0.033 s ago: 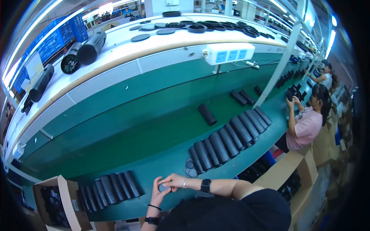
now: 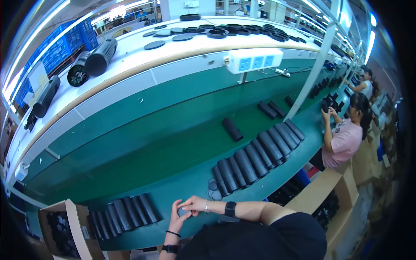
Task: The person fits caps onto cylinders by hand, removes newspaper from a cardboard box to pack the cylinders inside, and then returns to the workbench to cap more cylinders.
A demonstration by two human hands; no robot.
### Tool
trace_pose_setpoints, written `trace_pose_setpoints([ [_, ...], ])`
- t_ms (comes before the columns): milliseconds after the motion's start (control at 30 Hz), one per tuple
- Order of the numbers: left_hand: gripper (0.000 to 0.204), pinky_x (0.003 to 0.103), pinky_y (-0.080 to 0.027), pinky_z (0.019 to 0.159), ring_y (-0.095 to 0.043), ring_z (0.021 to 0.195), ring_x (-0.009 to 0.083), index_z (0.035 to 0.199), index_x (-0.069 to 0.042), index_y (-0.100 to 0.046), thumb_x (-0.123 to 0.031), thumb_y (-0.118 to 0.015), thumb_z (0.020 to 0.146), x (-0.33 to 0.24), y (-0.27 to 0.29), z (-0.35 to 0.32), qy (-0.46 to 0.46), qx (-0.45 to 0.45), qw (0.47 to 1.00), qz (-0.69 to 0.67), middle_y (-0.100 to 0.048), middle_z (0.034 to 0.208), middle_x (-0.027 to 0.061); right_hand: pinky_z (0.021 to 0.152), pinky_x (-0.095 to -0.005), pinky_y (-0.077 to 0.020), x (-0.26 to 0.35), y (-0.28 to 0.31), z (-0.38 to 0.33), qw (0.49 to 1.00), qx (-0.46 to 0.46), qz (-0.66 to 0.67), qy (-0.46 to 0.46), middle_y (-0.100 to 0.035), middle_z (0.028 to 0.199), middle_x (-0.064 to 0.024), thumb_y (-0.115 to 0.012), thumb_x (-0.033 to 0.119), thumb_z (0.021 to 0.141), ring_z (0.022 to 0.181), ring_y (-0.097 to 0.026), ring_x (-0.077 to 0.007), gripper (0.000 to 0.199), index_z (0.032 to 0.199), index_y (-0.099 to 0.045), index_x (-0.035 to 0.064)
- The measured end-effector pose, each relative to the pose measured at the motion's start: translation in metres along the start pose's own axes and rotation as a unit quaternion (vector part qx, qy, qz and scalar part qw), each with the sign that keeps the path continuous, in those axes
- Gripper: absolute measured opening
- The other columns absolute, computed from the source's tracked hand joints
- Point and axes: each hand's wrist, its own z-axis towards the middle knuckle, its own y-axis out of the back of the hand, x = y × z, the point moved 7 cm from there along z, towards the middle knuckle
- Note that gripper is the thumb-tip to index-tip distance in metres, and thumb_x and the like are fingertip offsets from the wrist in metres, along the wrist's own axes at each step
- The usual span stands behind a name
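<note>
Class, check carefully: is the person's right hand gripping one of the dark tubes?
No, the right hand is at a grey disc with the left hand, apart from the dark tubes.

I count two hands, my left hand (image 2: 175,219) and my right hand (image 2: 195,204), on one disc (image 2: 183,211). I see about eight tubes (image 2: 122,212) in the left row, about eleven (image 2: 247,166) in the right, four loose tubes (image 2: 233,129) beyond, three shelf cylinders (image 2: 101,57), one socket box (image 2: 234,64) and two nearby co-workers (image 2: 345,135).
</note>
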Motion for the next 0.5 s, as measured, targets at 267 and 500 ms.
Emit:
trace_pose_setpoints([
  [267,0.068,0.032,-0.044,0.092,-0.051,0.109,0.0199,0.133,-0.003,-0.037,-0.016,-0.075,0.078,0.028,0.009,-0.009,-0.045,-0.018,0.997,0.064,-0.051,0.118,0.0127,0.056,-0.0226,-0.0562,-0.009,-0.005,-0.007,0.994,0.04,0.08,-0.057,-0.069,0.092,-0.009,-0.064,0.032,0.09,0.064,-0.067,-0.0144,0.036,0.124,-0.063,0.0187],
  [500,0.088,0.039,-0.031,0.108,-0.039,0.129,0.0252,0.142,-0.006,-0.026,-0.022,-0.079,0.074,0.028,0.013,-0.017,-0.035,0.002,0.998,0.042,-0.041,0.134,0.0115,0.05,-0.0326,-0.0564,-0.013,-0.016,-0.003,0.984,0.031,0.167,-0.043,-0.068,0.077,-0.0115,-0.069,0.022,0.084,0.058,-0.067,-0.0214,0.03,0.108,-0.067,0.0032],
])
